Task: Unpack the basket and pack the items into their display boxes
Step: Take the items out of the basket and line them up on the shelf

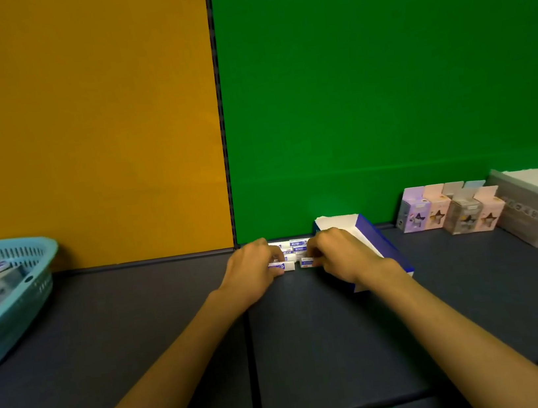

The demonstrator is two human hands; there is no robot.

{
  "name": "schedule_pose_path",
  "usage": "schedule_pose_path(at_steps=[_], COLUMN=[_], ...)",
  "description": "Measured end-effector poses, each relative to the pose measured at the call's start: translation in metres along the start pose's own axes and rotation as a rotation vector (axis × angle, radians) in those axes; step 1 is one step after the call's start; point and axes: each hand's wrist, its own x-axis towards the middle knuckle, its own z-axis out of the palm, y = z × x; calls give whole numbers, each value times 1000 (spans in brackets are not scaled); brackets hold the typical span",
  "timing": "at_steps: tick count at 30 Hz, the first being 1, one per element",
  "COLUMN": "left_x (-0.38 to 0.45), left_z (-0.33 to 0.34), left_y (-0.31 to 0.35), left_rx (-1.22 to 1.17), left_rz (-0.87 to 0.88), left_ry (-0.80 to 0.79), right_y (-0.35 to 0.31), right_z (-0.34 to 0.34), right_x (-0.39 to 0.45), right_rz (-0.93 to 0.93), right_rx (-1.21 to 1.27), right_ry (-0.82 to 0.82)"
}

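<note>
Left hand (pixel 252 268) and right hand (pixel 340 254) each pinch an eraser (pixel 281 266) at 12 o'clock; basket (pixel 15 301) at 9.

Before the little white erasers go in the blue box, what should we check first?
1. Left hand has hold of an eraser: ok, fingers curl on it.
2. Right hand has hold of another eraser: ok.
3. Blue display box is close by: ok, right behind the right hand.
4. Box has room inside: cannot tell, the hand hides much of it.
5. All erasers gathered: not ok, more erasers lie loose by the wall.
6. Basket emptied: not ok, packs still sit in it.
</note>
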Motion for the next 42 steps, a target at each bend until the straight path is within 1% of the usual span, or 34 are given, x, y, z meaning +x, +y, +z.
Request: schedule_pose_path(at_steps=[3,7,12,15,20,24,30,37,42], left_x=[1,2,-3,-12,-37,-69,-137,-215,-277], left_z=[4,7,8,2,-26,-54,-95,-140,-171], left_y=[3,5,11,17,20,15,2,-29,-57], left_rx=[-31,-72,-81,-13,36,170,319,394,411], left_rz=[-33,-67,-103,-131,-177,-265,-401,-561,-631], left_ry=[-11,13,43,75,141,145,172,221,266], right_y=[4,4,7,5,-14,-41,-97,-180,-244], right_z=[4,6,3,-2,-17,-27,-31,-37,-41], right_x=[5,9,6,1,-7,-12,-13,-14,-21], right_rz=[-43,-103,-145,-169,-242,-337,-470,-588,-622], right_rx=[-14,-72,-57,-6,164,245,345,377,399], right_ry=[8,54,77,115,175,218,238,229,219])
